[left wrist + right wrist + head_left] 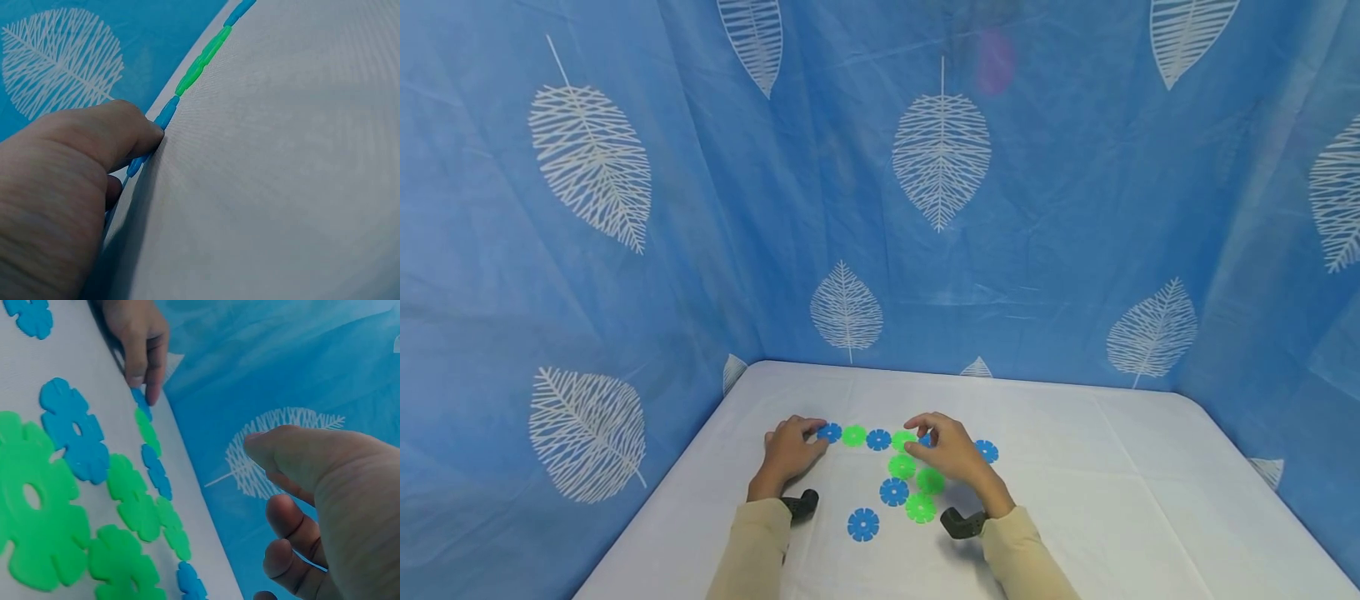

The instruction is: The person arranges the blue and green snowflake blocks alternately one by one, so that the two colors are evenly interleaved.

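Left hand [790,452] pinches the end disc [831,432], blue, flat on the table [1120,492], thumb and finger on its rim. Right hand [953,452] half open over discs well right of the end disc, thumb and index apart, no grip visible. Green disc [853,436] just right of the end disc; loose blue disc [862,524] nearer the person. Looks like thin plastic: probably light, stiff, slightly slick, hard to break. Best hold: opposite rim edges.

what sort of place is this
Likely a curtained-off tabletop workspace: blue leaf-print cloth hangs behind and beside a white table, where flat blue and green notched discs lie.
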The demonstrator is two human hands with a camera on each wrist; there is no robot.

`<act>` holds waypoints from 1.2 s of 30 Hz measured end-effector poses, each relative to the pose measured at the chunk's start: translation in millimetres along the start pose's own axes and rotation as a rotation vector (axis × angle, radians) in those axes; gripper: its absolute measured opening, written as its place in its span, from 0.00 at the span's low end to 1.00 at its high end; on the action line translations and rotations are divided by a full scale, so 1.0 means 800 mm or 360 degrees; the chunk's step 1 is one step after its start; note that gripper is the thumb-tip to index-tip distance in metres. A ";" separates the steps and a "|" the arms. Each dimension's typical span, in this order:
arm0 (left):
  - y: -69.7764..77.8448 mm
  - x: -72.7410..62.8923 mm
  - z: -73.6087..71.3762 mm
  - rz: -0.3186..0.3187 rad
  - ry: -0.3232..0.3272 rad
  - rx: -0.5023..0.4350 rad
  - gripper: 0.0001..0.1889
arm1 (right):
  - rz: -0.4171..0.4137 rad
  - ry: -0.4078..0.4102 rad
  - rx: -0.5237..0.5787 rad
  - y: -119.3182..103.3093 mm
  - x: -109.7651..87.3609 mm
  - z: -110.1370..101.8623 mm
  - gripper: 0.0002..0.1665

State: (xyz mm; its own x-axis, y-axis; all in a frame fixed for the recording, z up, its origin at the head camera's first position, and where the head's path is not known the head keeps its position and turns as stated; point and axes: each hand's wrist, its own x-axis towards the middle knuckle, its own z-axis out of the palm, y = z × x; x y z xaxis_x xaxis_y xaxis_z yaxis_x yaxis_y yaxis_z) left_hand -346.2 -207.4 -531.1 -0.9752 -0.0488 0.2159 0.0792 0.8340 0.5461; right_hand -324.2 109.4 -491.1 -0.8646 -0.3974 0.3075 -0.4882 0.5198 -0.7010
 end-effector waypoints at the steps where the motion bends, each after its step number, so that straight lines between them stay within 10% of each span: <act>1: 0.000 0.000 0.000 -0.0009 0.0000 0.0002 0.20 | 0.0004 -0.0015 -0.0001 0.001 0.000 0.002 0.19; 36: -0.001 -0.002 -0.001 0.0029 0.0011 -0.0009 0.20 | 0.0052 -0.0280 -0.0203 0.011 -0.007 0.024 0.21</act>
State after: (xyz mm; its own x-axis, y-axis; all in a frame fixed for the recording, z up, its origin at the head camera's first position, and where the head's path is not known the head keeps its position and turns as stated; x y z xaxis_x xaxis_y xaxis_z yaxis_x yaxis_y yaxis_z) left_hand -344.9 -208.4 -531.0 -0.9722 -0.0375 0.2312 0.0979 0.8316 0.5467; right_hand -321.1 102.0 -511.2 -0.8515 -0.4989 0.1612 -0.4813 0.6217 -0.6180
